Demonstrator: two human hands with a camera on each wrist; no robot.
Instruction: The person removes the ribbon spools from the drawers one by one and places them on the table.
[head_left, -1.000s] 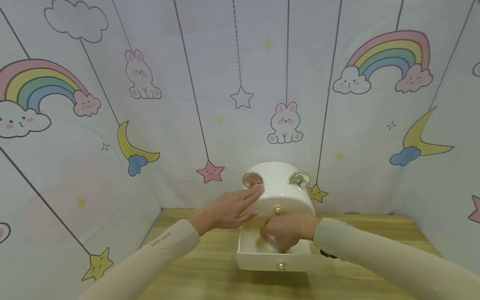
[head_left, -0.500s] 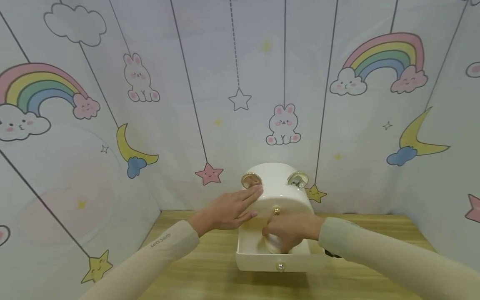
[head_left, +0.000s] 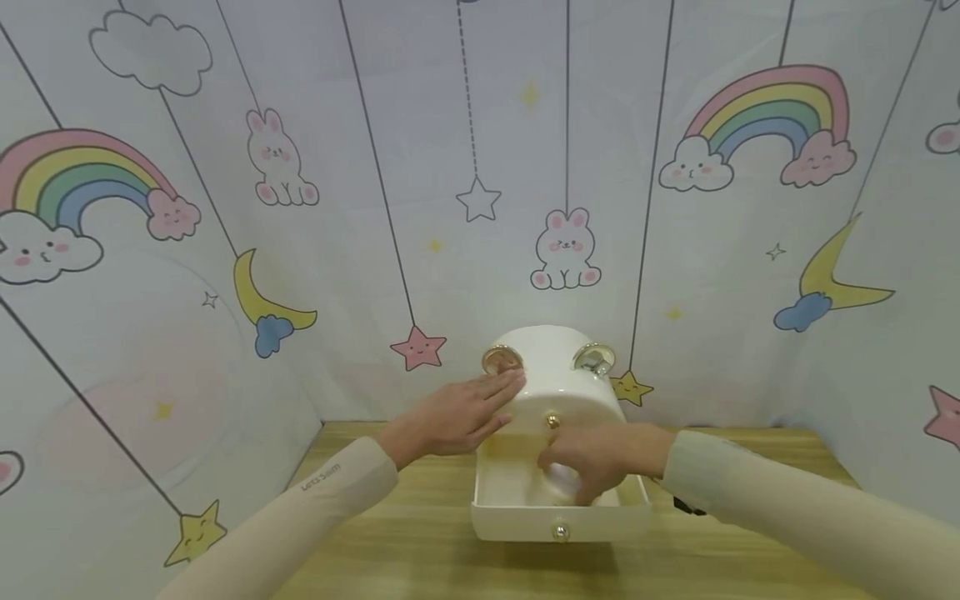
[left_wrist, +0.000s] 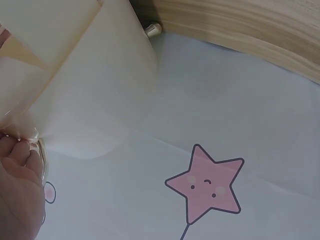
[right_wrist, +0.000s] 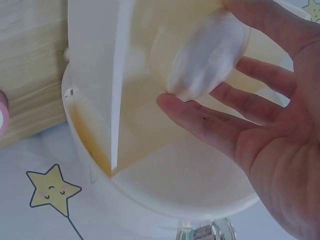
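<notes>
A cream rounded drawer box [head_left: 551, 358] with shiny ear-shaped pieces stands on the wooden table, its lower drawer [head_left: 517, 523] pulled out. My left hand [head_left: 457, 417] rests with straight fingers on the box's upper left front, beside the left ear [head_left: 501, 358]. Inside the drawer, my right hand [head_left: 592, 458] holds a pale round thing [right_wrist: 212, 55] between thumb and fingers. It has a whitish flat face and a translucent yellowish side; its exact kind is unclear. In the left wrist view, the left fingers [left_wrist: 20, 150] touch the box near the ear.
A gold knob [head_left: 552, 421] sits on the upper drawer and a silver one [head_left: 560, 531] on the pulled-out drawer. A small dark thing [head_left: 688, 506] shows beneath the right sleeve. The right wrist view catches a pink round edge [right_wrist: 3, 112]. Printed cloth walls [head_left: 360, 250] surround the table.
My right hand has shifted slightly to the right within the drawer, with the pale round thing moving along. My left hand has stayed on the box.
</notes>
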